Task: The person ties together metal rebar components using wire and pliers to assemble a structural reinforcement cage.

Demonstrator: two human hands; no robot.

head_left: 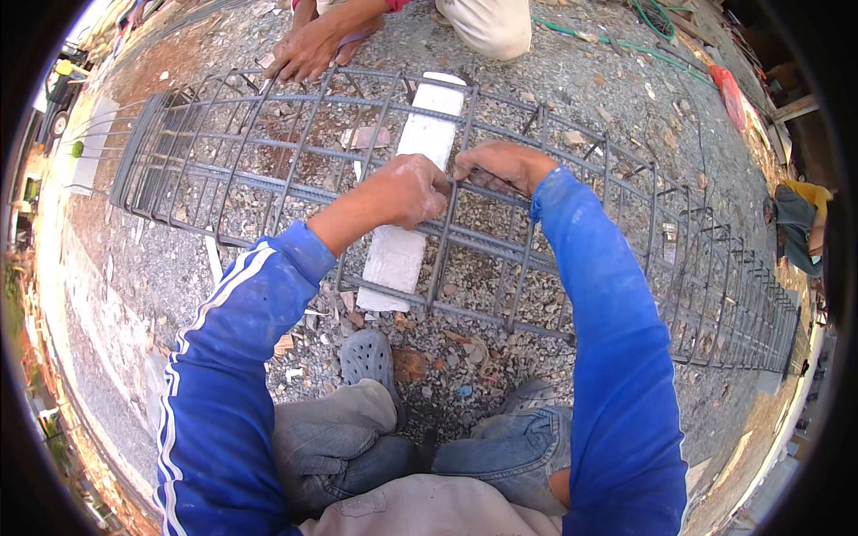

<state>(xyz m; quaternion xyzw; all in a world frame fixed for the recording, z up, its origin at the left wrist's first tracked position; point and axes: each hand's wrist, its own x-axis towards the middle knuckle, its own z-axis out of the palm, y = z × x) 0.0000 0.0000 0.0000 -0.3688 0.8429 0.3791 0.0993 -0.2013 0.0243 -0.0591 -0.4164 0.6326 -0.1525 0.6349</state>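
Note:
A long cage of steel reinforcing bars [286,189], with square stirrups along it, lies across the ground in front of me. My left hand [416,190] is closed, its fingertips pinched together at a stirrup near the middle of the cage. Whatever those fingers hold is hidden. Just right of the same stirrup, my right hand [494,168] has its fingers curled in at the bars, and I cannot make out what is in them. Beneath both hands a long white block [393,261] runs crosswise under the cage.
Another person's hand [306,50] rests by the far side of the cage. Gravel and broken rubble [465,362] cover the ground. A green hose [617,42] and a red bag [728,96] lie at the far right. My clog [367,362] stands near the cage's close edge.

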